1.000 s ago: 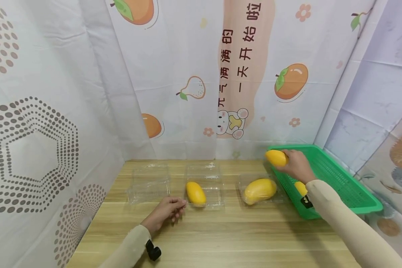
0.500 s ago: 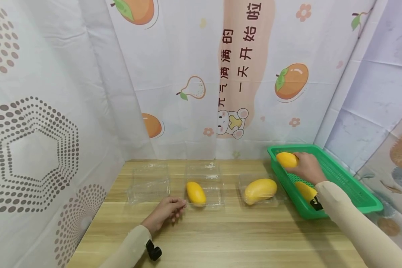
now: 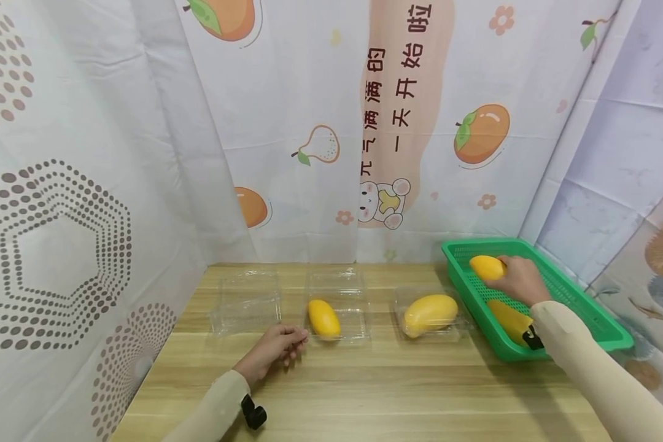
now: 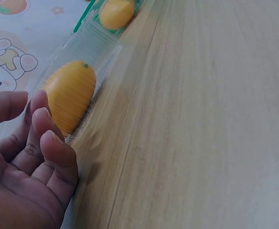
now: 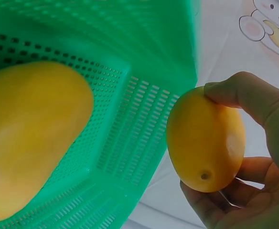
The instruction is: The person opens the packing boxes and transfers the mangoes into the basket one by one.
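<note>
In the head view my right hand (image 3: 522,279) holds a small yellow mango (image 3: 487,267) over the left side of the green basket (image 3: 577,291). The right wrist view shows thumb and fingers around this mango (image 5: 206,140). A larger mango (image 3: 508,319) lies in the basket, partly hidden by my sleeve. My left hand (image 3: 276,348) rests on the table with fingers loosely curled, holding nothing. Its fingertips are right at the edge of an open clear plastic box (image 3: 353,322), in which a small mango (image 3: 324,318) lies. The left wrist view shows that mango (image 4: 72,93) just beyond the fingers.
An open clear box (image 3: 248,307) stands on the left of the wooden table (image 3: 376,393). To the right, beside the basket, another clear box (image 3: 399,301) contains a large mango (image 3: 432,312). Printed curtains (image 3: 298,80) close off the back and sides.
My right hand has moved right with the small mango, from the basket's left rim to over its inside. More of the larger mango in the basket shows. The left hand has stayed put.
</note>
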Available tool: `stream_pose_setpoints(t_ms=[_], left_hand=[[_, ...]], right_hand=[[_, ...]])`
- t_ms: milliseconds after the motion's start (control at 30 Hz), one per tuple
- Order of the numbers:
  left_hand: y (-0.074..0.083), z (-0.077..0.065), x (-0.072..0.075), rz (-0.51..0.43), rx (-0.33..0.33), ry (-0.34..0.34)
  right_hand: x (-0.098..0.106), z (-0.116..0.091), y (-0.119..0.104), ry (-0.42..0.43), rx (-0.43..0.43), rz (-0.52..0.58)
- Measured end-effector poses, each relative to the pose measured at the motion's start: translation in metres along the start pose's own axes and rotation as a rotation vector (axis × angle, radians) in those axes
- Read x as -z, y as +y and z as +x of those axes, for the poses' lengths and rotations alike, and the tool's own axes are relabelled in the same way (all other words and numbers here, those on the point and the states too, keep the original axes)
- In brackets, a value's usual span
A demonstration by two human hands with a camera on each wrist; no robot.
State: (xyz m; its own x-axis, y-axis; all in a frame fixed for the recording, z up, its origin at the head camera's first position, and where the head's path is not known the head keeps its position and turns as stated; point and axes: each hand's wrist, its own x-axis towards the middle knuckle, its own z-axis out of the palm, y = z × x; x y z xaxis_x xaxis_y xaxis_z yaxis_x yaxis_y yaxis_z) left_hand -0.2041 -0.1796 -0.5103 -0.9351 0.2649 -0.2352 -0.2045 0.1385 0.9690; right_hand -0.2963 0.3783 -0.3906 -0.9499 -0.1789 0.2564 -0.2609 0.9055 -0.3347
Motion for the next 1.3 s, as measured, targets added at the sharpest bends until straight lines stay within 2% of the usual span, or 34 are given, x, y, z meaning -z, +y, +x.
stream_pose_setpoints(t_ms=[333,700,1300], left_hand=[[-0.002,0.002,0.001,-0.009,-0.010,-0.023],[-0.003,0.002,0.003,-0.006,-0.012,-0.022],[-0.005,0.003,0.004,-0.019,-0.021,-0.034]], right_hand=[[0.004,-0.009,0.027,-0.043,-0.051,-0.006],[0.015,-0.020,0.041,-0.091,-0.095,-0.008],[0.024,-0.042,0.057,-0.147,-0.101,-0.018]])
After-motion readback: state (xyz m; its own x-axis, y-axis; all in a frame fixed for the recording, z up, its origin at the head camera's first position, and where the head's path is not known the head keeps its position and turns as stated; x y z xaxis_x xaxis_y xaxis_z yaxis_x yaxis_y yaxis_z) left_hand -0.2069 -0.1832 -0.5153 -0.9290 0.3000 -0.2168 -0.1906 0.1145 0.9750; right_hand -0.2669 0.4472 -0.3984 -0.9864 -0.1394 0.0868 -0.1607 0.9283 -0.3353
